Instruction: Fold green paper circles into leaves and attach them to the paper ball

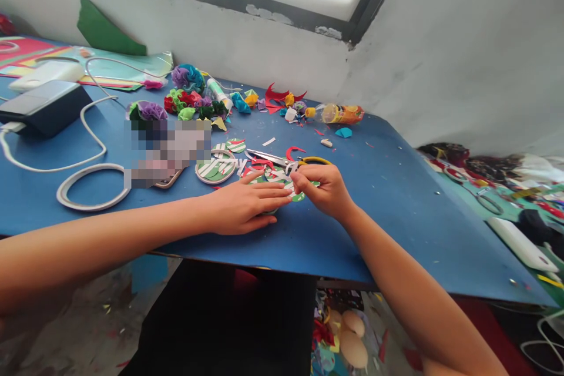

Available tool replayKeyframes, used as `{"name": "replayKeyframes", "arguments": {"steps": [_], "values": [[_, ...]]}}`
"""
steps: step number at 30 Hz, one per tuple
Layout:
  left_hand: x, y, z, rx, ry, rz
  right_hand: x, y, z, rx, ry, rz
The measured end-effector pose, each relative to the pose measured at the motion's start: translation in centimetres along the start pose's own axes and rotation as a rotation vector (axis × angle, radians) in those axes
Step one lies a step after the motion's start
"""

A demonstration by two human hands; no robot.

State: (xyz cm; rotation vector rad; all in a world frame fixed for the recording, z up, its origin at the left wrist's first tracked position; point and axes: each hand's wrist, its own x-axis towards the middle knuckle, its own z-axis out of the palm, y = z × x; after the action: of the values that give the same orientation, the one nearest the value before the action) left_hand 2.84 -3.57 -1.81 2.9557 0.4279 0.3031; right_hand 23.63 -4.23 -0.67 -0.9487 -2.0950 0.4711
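My left hand (247, 202) lies flat on the table with its fingers stretched over green-and-white striped paper circles (297, 192). Just right of its fingertips, my right hand (324, 188) is closed, thumb against curled fingers. A whitish bit shows at those fingers, but what they pinch is not clear. Directly behind the right hand lie scissors (275, 158) with yellow-edged handles, blades pointing left. Red paper scraps (294, 153) and white strips surround them. A cardboard-like ring (198, 173) to the left encircles more striped circles (214, 169).
Another white ring (92, 207) and a phone (171, 179), partly blurred out, lie to the left. Behind are ruffled paper flowers (189, 79), a glue stick (219, 93) and an orange drink bottle (339, 113). A white cable (94, 144) runs from a dark box (46, 107).
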Motion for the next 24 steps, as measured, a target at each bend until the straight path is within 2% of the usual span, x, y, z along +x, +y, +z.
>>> {"name": "replayKeyframes", "arguments": {"steps": [5,10,15,19,21,24], "values": [[-0.1,-0.5,0.1,-0.001,-0.014,-0.128,0.0,0.2,0.0,-0.009,-0.016,-0.010],[0.1,-0.1,0.5,0.022,-0.035,-0.148,0.0,0.2,0.2,-0.015,-0.030,-0.022],[0.2,0.2,0.6,0.027,0.004,-0.050,0.1,0.3,0.3,-0.022,-0.047,-0.021],[-0.1,0.2,-0.3,-0.057,-0.042,0.136,0.0,0.4,0.3,-0.027,-0.044,-0.017],[-0.3,0.1,-0.9,-0.158,-0.005,0.164,0.0,0.5,0.3,-0.029,-0.050,-0.014],[-0.5,-0.4,-1.3,-0.274,0.147,0.031,0.0,0.6,0.3,-0.031,-0.066,-0.011]]}}
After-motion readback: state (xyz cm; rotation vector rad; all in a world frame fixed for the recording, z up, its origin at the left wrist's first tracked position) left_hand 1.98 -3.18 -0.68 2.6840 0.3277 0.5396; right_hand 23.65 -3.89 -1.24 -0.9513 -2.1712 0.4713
